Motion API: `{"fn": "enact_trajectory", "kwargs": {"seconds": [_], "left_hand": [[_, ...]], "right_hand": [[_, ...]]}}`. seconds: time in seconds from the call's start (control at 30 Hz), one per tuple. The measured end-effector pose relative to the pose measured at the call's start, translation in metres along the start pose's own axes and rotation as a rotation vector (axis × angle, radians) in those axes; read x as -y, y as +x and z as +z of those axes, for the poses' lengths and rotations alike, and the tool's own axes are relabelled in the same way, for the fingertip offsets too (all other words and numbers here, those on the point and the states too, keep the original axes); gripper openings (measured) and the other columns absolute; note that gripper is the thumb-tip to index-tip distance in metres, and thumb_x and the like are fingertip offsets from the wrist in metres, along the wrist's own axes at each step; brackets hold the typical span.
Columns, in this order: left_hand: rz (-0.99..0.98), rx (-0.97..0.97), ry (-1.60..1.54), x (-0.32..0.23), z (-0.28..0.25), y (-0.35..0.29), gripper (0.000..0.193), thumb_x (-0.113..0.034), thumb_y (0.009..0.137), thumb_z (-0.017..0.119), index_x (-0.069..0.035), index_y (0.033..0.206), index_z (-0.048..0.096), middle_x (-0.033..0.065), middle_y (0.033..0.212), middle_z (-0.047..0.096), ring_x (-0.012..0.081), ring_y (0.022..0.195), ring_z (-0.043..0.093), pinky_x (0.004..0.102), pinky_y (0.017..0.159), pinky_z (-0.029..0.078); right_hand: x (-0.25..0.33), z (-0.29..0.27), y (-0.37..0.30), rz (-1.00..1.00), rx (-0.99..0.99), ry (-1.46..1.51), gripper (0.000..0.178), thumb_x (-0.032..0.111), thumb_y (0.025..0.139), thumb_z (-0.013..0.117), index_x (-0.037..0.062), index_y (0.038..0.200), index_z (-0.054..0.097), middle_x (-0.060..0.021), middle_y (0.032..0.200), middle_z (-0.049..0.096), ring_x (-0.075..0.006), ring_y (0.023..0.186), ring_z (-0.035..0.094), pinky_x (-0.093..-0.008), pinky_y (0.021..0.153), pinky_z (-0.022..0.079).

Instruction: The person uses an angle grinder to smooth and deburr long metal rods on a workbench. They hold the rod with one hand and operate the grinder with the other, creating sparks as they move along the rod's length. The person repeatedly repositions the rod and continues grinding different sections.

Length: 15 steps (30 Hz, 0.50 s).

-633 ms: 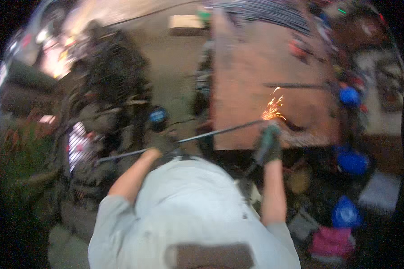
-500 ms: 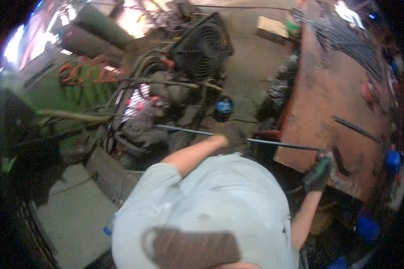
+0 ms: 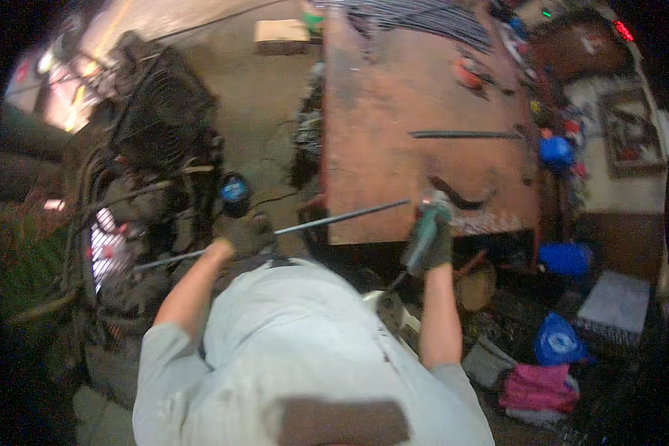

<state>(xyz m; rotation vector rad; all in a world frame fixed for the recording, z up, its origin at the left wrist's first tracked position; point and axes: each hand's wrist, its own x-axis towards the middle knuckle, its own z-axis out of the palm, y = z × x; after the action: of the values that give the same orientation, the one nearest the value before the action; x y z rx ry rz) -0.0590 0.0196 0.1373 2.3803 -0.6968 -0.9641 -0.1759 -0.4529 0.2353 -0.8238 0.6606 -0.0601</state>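
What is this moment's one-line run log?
left hand: holds long grey metal rod | right hand: holds green handheld grinder | nearby: flat brown table

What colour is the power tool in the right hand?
The power tool looks mostly green, best in the head view.

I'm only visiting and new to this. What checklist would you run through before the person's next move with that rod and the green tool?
1. Left hand gloved and closed around the metal rod: ok.
2. Right hand gloved and holding the green power tool: ok.
3. Forearms covered: not ok, both are bare.
4. Worktable clear around the tool's head: not ok, a dark curved piece lies close to it.
5. Rod's left end clear of the dark machinery: cannot tell, it runs over dim clutter.
6. Tool's disc stopped: cannot tell, the head is too blurred.
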Motion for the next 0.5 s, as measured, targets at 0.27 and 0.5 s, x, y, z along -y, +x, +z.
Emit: {"fn": "enact_trajectory", "kwargs": {"seconds": [0.27,0.5], "left_hand": [[0.207,0.217,0.152,0.016,0.002,0.008,0.034,-0.017,0.105,0.049,-0.007,0.134,0.066,0.0189,0.161,0.044,0.0324,0.150,0.039,0.0399,0.123,0.031],[0.060,0.218,-0.423,0.042,0.025,0.001,0.033,-0.016,0.105,0.051,-0.006,0.132,0.065,0.0166,0.150,0.055,0.0293,0.137,0.052,0.0385,0.114,0.040]], "right_hand": [[0.004,-0.014,-0.008,0.162,-0.053,0.069,0.058,0.047,0.086,0.077,0.0087,0.126,0.060,-0.0116,0.087,0.070,-0.0272,0.069,0.071,-0.0401,0.062,0.063],[-0.017,-0.014,-0.009,0.158,-0.091,0.027,0.058,0.049,0.086,0.075,0.0066,0.124,0.060,-0.0129,0.083,0.069,-0.0293,0.067,0.069,-0.0419,0.058,0.060]]}}
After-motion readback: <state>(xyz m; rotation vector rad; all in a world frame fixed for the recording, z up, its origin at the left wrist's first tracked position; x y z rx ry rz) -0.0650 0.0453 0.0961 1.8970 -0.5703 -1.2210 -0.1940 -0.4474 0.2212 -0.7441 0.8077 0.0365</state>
